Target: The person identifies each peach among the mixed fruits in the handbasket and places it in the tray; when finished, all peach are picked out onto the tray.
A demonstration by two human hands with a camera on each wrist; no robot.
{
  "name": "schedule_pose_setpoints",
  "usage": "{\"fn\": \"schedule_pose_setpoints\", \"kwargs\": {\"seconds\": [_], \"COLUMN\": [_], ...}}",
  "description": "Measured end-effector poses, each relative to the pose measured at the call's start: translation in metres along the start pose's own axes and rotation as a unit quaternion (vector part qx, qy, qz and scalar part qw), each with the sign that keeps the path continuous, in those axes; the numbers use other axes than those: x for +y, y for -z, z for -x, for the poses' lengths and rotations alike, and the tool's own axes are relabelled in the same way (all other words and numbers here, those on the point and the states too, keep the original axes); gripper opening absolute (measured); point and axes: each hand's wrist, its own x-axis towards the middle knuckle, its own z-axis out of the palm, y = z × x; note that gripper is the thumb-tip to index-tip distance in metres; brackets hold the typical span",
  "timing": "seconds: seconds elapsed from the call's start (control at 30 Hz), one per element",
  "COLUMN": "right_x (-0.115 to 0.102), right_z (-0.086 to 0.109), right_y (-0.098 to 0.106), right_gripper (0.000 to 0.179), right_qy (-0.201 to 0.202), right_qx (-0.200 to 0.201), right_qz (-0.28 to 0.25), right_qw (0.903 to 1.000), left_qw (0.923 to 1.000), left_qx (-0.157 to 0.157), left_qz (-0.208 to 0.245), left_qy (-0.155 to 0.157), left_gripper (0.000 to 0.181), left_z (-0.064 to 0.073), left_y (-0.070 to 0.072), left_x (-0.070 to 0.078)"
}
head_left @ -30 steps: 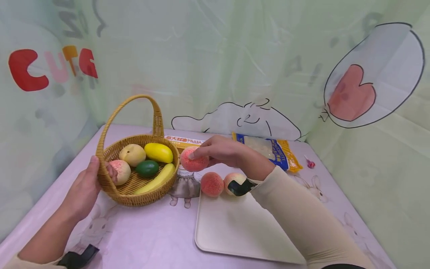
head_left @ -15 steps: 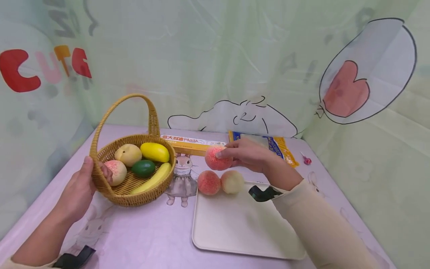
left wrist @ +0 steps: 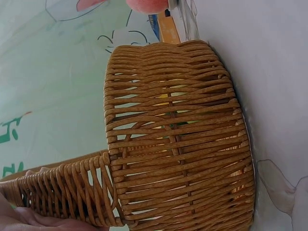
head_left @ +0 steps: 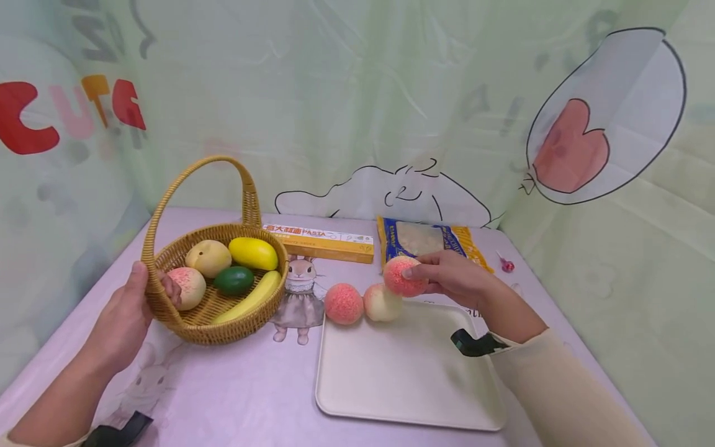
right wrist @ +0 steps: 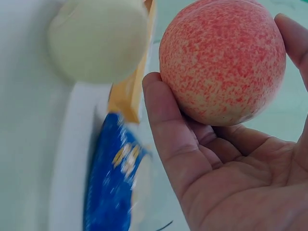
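My left hand (head_left: pixel 124 316) grips the near left side of a wicker basket (head_left: pixel 223 332), its fingers round the base of the handle. Inside the basket lie a pinkish peach (head_left: pixel 188 288), a pale tan fruit (head_left: pixel 208 258), a yellow mango-like fruit (head_left: pixel 253 253), a dark green fruit (head_left: pixel 234 280) and a banana (head_left: pixel 254 298). My right hand (head_left: pixel 455 277) holds a red-speckled peach (right wrist: pixel 224 60) between thumb and fingers, above the back of a beige tray (head_left: pixel 410 372). Two more peaches sit at the tray's back left: a red peach (head_left: pixel 343 303) and a paler peach (head_left: pixel 382 303), partly behind the held one.
Behind the tray lie a yellow pasta box (head_left: pixel 329 246) and a blue and yellow packet (head_left: pixel 424 237). A small pink-wrapped lollipop (head_left: pixel 506 265) is at the back right. Printed curtains (head_left: pixel 335 93) rise round the table's back and sides.
My right hand has carried the peach rightward from beside the basket to above the back of the tray. My left hand stays on the basket. The head view has shifted slightly.
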Motion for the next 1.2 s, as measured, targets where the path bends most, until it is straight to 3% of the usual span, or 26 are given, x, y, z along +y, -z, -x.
{"fn": "schedule_pose_setpoints", "kwargs": {"seconds": [0.23, 0.6, 0.9, 1.2], "right_x": [0.032, 0.071, 0.083, 0.082], "right_z": [0.008, 0.004, 0.005, 0.004], "right_y": [0.01, 0.008, 0.005, -0.003], "right_gripper": [0.07, 0.062, 0.063, 0.069], "right_qy": [-0.027, -0.028, -0.022, -0.022], "right_qx": [0.014, 0.035, 0.036, 0.055], "right_qz": [-0.01, 0.03, 0.068, 0.104], "right_qw": [0.9995, 0.9986, 0.9968, 0.9928], "left_qw": [0.9997, 0.9999, 0.9995, 0.9996], "left_qx": [-0.003, -0.003, 0.0, 0.001], "left_qz": [0.022, -0.002, -0.032, -0.027], "left_qy": [-0.01, -0.009, 0.0, -0.004], "left_gripper": [0.052, 0.053, 0.054, 0.054], "left_z": [0.0, 0.003, 0.004, 0.003], "left_y": [0.001, 0.0, -0.001, -0.002], "left_x": [-0.001, -0.001, 0.0, 0.001]}}
